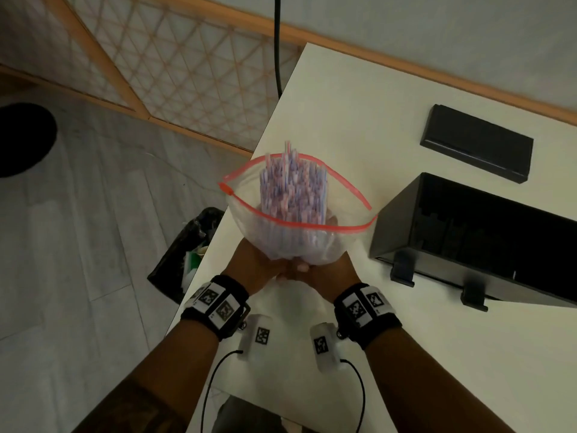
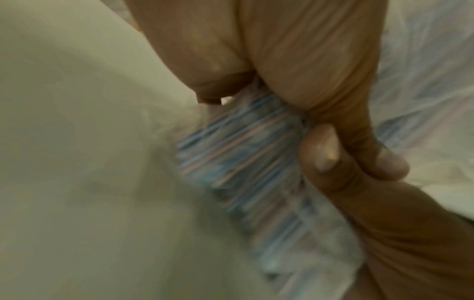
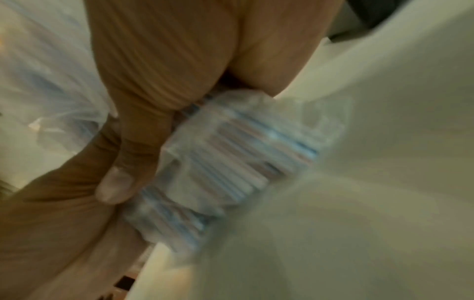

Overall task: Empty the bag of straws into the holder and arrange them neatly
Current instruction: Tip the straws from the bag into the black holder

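Both hands clasp the bag [image 1: 299,232] of straws [image 1: 292,185] from below, the left hand [image 1: 256,264] and right hand [image 1: 327,270] wrapped round its gathered bottom in a tight grip, thumbs touching. The bundle stands with its long axis pointing up and away from the person, the open red-edged mouth on top, above the counter [image 1: 359,126]. The holder [image 1: 487,235], a black box with its opening upward, sits to the right of the bag, so the right hand is nearer. The wrist views are blurred, but the fingers seem curled round plastic and straws together.
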Tool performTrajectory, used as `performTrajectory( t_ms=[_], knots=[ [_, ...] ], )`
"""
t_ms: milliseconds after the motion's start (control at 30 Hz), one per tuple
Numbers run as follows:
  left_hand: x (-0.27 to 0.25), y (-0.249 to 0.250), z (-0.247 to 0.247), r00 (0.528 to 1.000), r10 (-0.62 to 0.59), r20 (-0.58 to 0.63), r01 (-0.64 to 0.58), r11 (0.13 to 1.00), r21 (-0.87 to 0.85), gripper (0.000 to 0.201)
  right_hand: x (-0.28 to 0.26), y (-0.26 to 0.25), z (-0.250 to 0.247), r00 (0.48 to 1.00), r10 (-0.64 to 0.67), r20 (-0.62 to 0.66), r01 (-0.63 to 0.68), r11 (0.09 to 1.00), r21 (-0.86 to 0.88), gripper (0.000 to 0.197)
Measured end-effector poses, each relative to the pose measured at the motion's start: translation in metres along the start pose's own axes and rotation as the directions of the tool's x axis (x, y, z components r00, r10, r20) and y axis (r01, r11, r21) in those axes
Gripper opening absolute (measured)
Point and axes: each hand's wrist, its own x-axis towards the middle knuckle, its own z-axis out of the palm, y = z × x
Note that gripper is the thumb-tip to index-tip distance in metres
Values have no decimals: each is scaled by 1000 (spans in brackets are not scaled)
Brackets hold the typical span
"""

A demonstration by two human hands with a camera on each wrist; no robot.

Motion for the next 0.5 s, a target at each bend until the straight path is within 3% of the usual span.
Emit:
performTrajectory(
  t_ms=[133, 200, 300, 333, 400, 467, 500],
  knots=[
    [1, -2, 1, 999, -31, 40, 31, 1000, 3, 51, 2, 9, 3, 997, 35, -72, -39, 998, -53, 60],
    [-5, 4, 1, 997, -46, 69, 46, 999, 6, 55, -3, 6, 5, 998, 53, -21, -54, 995, -88, 54],
    [-22, 20, 6, 995, -28, 91, 19, 995, 94, 97, -21, 2, 4, 993, 115, 6, -115, 979, 167, 55],
    [-31, 27, 5, 993, -14, 121, -4, 990, 142, 93, -29, 1, 3, 990, 143, 13, -142, 964, 224, 55],
    [-44, 37, 5, 997, -9, 81, -1, 993, 118, 58, -42, -4, 3, 985, 167, 29, -168, 935, 313, 50],
    [-54, 53, 3, 997, 17, 74, -23, 996, 86, 58, -51, -21, 4, 991, 131, 7, -118, 863, 491, 45],
    [-60, 63, 1, 995, 48, 88, -57, 993, 102, 76, -53, -25, 5, 994, 109, -31, -74, 832, 550, 46]
  ],
)
